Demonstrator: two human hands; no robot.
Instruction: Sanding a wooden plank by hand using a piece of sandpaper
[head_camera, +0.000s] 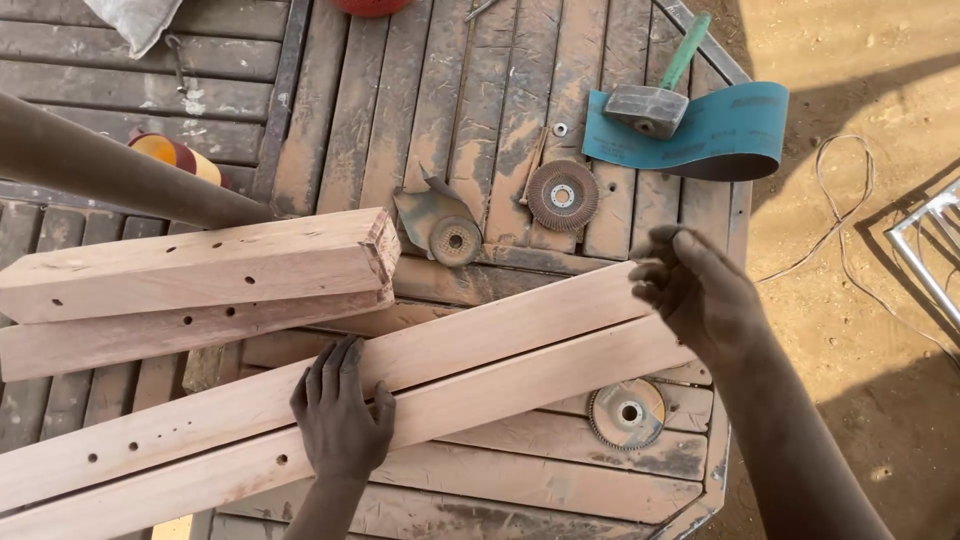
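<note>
Dusty slatted table (520, 480), two pale drilled planks (480, 370), left hand (340, 415) fingers spread flat, right hand (700, 295) fingers curled loose.

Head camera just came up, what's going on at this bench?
A person is handling two long wooden boards lying side by side across a dusty slatted table. The left hand rests flat on them, fingers spread. The right hand is at their far end, fingers curled, grip unclear. Two shorter drilled timbers sit stacked to the left. Sanding discs, a hammer and a blue abrasive belt lie about the table.
</note>
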